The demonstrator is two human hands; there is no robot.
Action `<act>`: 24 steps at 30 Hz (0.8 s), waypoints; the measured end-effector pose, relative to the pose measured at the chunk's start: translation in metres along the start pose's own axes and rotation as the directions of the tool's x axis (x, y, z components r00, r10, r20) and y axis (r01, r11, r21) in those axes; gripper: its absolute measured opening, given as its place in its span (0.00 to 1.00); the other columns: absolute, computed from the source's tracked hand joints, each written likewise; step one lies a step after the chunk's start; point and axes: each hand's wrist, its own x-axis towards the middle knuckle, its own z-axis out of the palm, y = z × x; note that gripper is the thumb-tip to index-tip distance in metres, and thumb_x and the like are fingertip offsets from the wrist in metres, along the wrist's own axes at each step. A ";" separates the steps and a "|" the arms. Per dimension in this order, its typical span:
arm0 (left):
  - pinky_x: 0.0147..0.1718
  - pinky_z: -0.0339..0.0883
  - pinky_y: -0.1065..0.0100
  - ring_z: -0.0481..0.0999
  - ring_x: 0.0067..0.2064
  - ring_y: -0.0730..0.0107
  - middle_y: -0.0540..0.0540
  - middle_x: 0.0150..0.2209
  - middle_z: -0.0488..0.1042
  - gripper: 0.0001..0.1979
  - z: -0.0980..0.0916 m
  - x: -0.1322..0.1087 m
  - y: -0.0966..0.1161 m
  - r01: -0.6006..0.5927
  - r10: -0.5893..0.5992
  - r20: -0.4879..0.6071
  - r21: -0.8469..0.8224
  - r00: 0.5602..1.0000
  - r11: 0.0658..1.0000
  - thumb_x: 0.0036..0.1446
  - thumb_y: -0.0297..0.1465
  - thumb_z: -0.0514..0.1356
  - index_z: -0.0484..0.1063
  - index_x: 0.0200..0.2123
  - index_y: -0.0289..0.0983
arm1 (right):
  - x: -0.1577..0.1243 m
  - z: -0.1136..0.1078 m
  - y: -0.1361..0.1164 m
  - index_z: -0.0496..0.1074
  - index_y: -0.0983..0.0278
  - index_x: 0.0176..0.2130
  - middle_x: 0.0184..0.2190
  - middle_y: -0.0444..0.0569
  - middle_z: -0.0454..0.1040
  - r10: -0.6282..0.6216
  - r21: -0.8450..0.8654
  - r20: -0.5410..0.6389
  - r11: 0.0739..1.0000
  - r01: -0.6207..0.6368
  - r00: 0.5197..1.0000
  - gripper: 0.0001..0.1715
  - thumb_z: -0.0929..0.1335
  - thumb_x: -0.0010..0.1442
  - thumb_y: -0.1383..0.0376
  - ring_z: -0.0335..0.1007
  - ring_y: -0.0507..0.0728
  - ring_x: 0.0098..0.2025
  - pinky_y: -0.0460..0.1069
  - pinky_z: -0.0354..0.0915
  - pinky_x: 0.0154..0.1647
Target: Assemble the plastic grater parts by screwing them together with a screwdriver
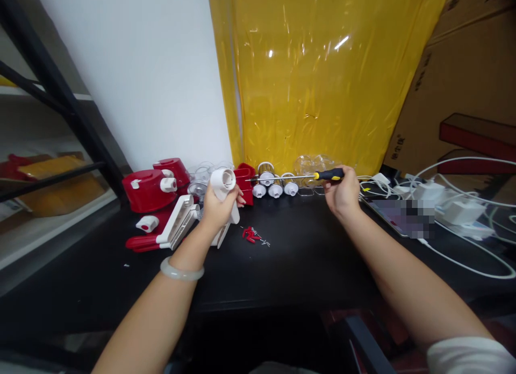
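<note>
My left hand (216,208) is closed around a white plastic housing (223,183) with a round opening, held up above the black table (306,261). My right hand (342,194) grips a screwdriver (298,176) by its yellow and black handle. The long metal shaft points left toward the white part, its tip a short way from it. On the table between my hands lie small red plugs and screws (253,236). A pale bangle (181,271) sits on my left wrist.
Red and white plastic parts (151,188) lie at the left, with clear cups and white drums (276,187) along the back by a yellow sheet (322,78). White chargers and cables (443,207) and cardboard boxes (463,84) are on the right. A dark shelf frame (60,110) stands left.
</note>
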 end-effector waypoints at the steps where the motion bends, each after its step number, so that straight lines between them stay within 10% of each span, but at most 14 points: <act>1: 0.21 0.73 0.68 0.75 0.22 0.70 0.50 0.24 0.73 0.13 0.000 0.000 0.001 -0.024 0.024 0.020 -0.015 1.000 1.000 0.52 0.38 0.65 0.65 0.30 0.37 | -0.003 0.002 -0.001 0.63 0.61 0.29 0.24 0.37 0.63 0.003 0.010 0.018 1.000 -0.003 1.000 0.12 0.68 0.52 0.57 0.62 0.46 0.21 0.40 0.56 0.15; 24: 0.42 0.72 0.58 0.70 0.29 0.72 0.54 0.27 0.66 0.16 0.001 0.005 -0.013 -0.454 0.457 -0.078 0.055 0.886 0.889 0.60 0.41 0.62 0.57 0.40 0.42 | -0.035 0.017 -0.006 0.62 0.59 0.32 0.24 0.37 0.62 -0.076 -0.036 0.180 0.996 0.084 0.981 0.18 0.68 0.58 0.50 0.61 0.47 0.20 0.42 0.61 0.18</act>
